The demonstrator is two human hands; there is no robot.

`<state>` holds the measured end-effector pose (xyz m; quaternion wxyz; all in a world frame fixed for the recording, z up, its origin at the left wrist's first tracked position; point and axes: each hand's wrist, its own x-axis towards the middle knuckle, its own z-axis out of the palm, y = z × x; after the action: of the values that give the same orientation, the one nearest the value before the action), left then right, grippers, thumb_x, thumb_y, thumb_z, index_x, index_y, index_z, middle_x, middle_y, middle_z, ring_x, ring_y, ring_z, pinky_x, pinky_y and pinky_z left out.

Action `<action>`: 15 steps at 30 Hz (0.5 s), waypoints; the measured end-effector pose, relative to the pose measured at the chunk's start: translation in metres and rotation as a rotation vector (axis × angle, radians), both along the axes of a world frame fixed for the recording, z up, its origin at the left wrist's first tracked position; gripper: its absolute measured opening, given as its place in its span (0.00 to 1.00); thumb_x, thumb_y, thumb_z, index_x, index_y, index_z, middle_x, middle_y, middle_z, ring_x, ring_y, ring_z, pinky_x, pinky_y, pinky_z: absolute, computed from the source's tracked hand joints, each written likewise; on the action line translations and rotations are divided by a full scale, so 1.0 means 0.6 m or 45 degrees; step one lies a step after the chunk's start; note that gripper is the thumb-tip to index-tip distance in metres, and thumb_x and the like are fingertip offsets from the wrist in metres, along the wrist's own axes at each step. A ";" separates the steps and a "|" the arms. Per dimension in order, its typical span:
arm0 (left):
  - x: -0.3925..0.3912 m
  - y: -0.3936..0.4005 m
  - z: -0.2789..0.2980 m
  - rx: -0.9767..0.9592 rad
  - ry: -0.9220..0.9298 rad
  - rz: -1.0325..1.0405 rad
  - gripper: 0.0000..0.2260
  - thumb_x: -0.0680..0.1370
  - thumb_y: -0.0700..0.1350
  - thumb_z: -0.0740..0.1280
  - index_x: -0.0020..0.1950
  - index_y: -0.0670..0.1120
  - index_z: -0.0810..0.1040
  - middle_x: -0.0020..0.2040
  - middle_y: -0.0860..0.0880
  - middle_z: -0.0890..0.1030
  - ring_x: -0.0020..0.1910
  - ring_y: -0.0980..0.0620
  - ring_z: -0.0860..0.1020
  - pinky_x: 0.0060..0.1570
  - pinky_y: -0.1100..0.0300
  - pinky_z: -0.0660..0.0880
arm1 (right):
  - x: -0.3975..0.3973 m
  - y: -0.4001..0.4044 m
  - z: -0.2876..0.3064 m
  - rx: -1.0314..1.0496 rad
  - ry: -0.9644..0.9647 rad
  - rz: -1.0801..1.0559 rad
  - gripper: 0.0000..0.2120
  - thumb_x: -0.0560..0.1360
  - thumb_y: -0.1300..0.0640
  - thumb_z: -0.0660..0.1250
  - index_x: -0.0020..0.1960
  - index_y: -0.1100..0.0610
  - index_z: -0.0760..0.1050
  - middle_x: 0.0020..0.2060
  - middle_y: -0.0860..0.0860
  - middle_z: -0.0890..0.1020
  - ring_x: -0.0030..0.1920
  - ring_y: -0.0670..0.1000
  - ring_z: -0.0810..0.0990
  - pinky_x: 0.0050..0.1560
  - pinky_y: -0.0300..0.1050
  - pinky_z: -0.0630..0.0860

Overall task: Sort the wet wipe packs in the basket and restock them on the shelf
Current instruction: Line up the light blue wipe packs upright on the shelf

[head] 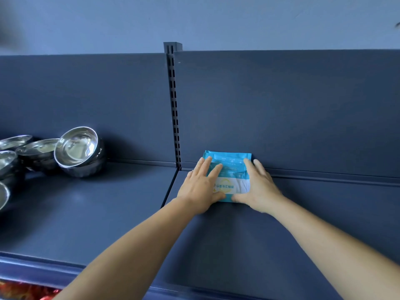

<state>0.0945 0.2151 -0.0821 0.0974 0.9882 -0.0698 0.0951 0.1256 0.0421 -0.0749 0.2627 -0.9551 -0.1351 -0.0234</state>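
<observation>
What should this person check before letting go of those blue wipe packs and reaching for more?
1. Wet wipe packs lie flat on the shelf: ok.
2. Packs pushed back to the shelf's rear panel: ok, the far edge looks to meet it.
3. Stack squared up: not ok, a pack edge juts out at the far left corner.
4. Left hand and right hand steady both sides: ok.
5. Clear of the steel bowls: ok, they sit well apart in the next bay.
6. Packs left in the basket: cannot tell, basket out of view.
</observation>
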 end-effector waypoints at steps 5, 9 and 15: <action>0.000 0.000 0.009 0.008 -0.037 0.001 0.35 0.75 0.58 0.67 0.76 0.50 0.56 0.77 0.48 0.51 0.77 0.48 0.47 0.73 0.52 0.49 | -0.012 0.002 0.008 -0.238 -0.105 0.035 0.44 0.69 0.38 0.70 0.77 0.48 0.53 0.77 0.46 0.49 0.75 0.51 0.49 0.73 0.47 0.54; -0.001 0.006 0.023 -0.029 -0.054 -0.004 0.34 0.73 0.55 0.71 0.74 0.49 0.60 0.73 0.52 0.60 0.73 0.50 0.57 0.70 0.54 0.55 | -0.009 0.005 0.020 -0.142 -0.193 0.017 0.27 0.79 0.43 0.58 0.75 0.50 0.60 0.75 0.44 0.59 0.74 0.50 0.54 0.72 0.48 0.55; -0.004 0.018 0.020 -0.223 0.069 0.141 0.41 0.70 0.56 0.73 0.76 0.52 0.53 0.73 0.48 0.59 0.72 0.46 0.59 0.70 0.51 0.61 | 0.014 0.014 0.029 0.017 -0.080 -0.103 0.26 0.77 0.50 0.62 0.72 0.52 0.61 0.70 0.49 0.68 0.69 0.54 0.65 0.64 0.48 0.66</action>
<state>0.0918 0.2259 -0.0704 0.1800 0.9804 -0.0036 0.0794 0.1341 0.0505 -0.0572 0.2634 -0.9568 -0.1043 -0.0649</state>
